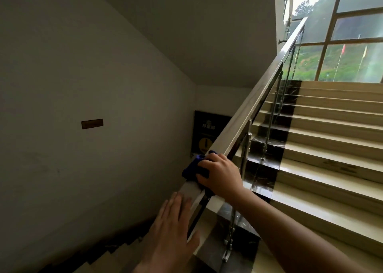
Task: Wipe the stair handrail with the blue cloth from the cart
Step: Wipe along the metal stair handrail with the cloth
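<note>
Pale plaster walls close in a stairwell, with polished stone stairs (323, 148) climbing to a big gridded window (339, 34) and another flight dropping away at lower left. Between the flights runs the handrail (248, 105) — a flat-topped, square-edged bar with a smooth, glossy finish, carried over glass panels on slim metal posts (267, 136).

Low on the rail, the right hand (219, 174) presses the blue cloth (191, 167); its grip is wrapped over the top with fingers curled down the far side, holding the cloth bunched against the bar. The left hand (174, 227) lies flat and spread, holding nothing, on or just over the rail below; contact is hard to judge.

Soft, light and limp, the cloth should mould to the rail's corners, but will likely slide freely on so slick a surface — best kept folded in the palm, pinched around both edges, so it doesn't slip out over the stairwell
</note>
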